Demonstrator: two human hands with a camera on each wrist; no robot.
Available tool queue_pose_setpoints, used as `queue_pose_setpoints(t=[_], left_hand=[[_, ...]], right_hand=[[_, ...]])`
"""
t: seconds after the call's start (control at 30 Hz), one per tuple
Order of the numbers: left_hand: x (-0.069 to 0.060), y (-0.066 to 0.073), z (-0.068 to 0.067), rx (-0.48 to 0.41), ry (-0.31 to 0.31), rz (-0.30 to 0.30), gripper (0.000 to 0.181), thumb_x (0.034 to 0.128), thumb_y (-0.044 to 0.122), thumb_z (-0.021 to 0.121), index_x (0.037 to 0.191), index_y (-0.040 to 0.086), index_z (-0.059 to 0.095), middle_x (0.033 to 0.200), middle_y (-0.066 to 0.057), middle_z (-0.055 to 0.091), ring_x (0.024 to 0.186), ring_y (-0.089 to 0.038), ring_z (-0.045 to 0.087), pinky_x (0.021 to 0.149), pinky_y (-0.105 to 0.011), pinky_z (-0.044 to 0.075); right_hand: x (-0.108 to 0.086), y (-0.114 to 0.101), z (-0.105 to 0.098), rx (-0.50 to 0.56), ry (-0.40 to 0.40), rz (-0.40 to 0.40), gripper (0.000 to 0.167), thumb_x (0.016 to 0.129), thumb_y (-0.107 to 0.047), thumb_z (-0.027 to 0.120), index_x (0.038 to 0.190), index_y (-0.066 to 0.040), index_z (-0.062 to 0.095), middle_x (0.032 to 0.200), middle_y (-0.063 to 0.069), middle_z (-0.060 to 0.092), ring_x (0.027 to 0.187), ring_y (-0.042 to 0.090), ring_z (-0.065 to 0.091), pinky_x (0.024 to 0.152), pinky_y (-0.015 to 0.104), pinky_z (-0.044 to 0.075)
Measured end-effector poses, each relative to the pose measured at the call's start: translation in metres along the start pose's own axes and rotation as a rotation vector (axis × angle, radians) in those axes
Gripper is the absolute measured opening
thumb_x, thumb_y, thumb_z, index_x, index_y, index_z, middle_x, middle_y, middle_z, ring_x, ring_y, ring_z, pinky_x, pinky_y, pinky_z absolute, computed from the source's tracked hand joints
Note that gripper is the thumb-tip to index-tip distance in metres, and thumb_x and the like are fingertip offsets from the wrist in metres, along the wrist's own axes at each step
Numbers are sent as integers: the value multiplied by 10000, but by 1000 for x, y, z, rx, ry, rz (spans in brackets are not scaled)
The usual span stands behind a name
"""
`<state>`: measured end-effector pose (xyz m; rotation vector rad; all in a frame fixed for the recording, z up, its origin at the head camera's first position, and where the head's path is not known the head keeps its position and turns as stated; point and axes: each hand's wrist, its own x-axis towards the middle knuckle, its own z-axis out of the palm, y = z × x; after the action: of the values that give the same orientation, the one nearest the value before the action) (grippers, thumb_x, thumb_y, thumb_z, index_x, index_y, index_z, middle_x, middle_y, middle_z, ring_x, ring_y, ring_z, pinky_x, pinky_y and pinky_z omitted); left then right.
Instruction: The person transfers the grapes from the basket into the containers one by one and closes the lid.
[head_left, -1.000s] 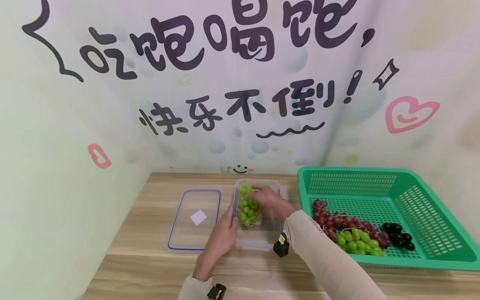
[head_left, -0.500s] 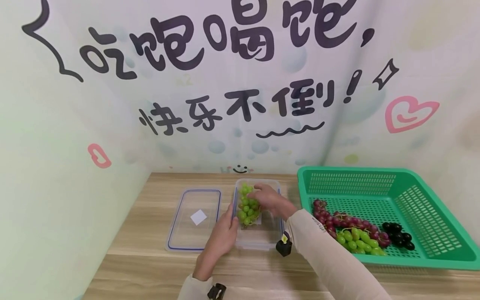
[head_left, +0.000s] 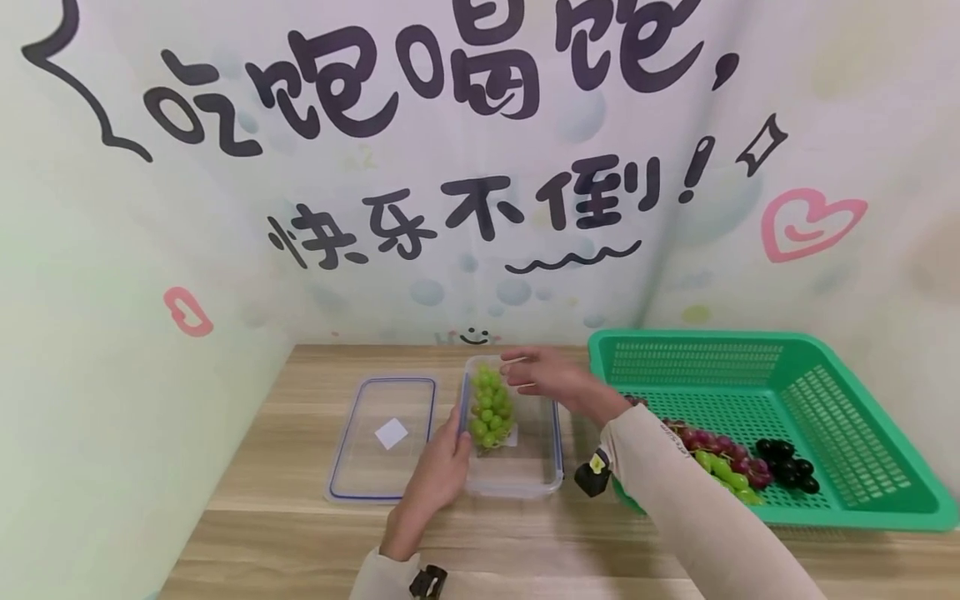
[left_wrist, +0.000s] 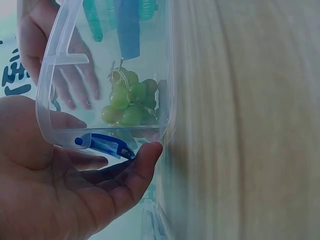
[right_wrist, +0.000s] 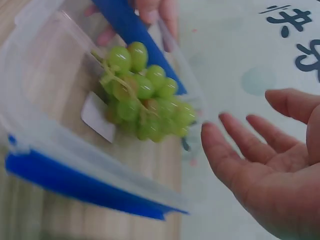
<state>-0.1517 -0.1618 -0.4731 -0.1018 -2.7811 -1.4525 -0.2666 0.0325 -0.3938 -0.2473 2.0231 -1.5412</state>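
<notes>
A bunch of green grapes (head_left: pixel 489 410) lies inside a clear plastic food container (head_left: pixel 525 479) with blue clips, towards its left side. My left hand (head_left: pixel 438 467) holds the container by its left wall. In the left wrist view, that hand's fingers (left_wrist: pixel 142 167) bend against the wall beside a blue clip (left_wrist: pixel 107 145). Above the container's far right part is my right hand (head_left: pixel 558 382), fingers spread and apart from the grapes. In the right wrist view, the right hand (right_wrist: pixel 272 160) holds nothing, and the grapes (right_wrist: pixel 145 95) lie beside a white paper square (right_wrist: pixel 97 117).
The container's clear lid (head_left: pixel 382 471), edged in blue, lies flat on the wooden table (head_left: pixel 255 492) to the left. On the right stands a green basket (head_left: pixel 862 450) with red grapes (head_left: pixel 712 446), more green grapes (head_left: pixel 723 473) and black grapes (head_left: pixel 786 465). A printed wall rises behind.
My right hand has let go of the green grapes and moved up and right, away from them. The left hand stays at the container. The head view has shifted slightly.
</notes>
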Motion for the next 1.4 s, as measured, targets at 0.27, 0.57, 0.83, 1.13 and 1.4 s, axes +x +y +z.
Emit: queue_pose_setpoints(t=[0.27,0.57,0.83,1.13,1.4], left_hand=[[0,-1,-1,12,-3,-14,548,1058,131,355,1547,-60,198,1545,-313,308,1422,-451,323,1157,-584,294],[-3,-1,-5,25,1,-30,550,1059,133,352,1549,-58,193,1536,-325,312,1409,-466,336,1149,-595,301],[-2,0,-7,27,-6,-35,551,1059,132,349,1549,-63,187,1539,-323,308,1420,-460,319,1159,-589,286],[0,0,-5,22,-11,-15,550,1059,128,346,1550,-62,184,1539,-320,311,1418,-453,327,1155,-582,300],[0,1,-1,15,-19,-7,549,1060,128,347,1546,-71,185,1543,-321,303,1421,-453,319,1157,-581,296]], right_hand=[[-31,-21,-42,-143,3,-69,372,994,-214,599,1349,-104,579,1353,110,615,1247,296,569,1041,453,491],[-59,-21,-93,-307,41,-92,406,998,-229,594,1374,-85,544,1380,135,580,1262,314,541,1047,495,477],[-82,-11,-131,-553,-95,-26,614,969,-298,635,1474,-16,429,1496,215,454,1361,406,439,1074,562,431],[-100,15,-161,-683,-194,201,781,895,-336,725,1513,-23,365,1533,285,357,1335,484,434,967,623,489],[-111,39,-180,-698,-226,365,737,878,-267,753,1483,-27,409,1481,302,416,1251,462,516,827,595,553]])
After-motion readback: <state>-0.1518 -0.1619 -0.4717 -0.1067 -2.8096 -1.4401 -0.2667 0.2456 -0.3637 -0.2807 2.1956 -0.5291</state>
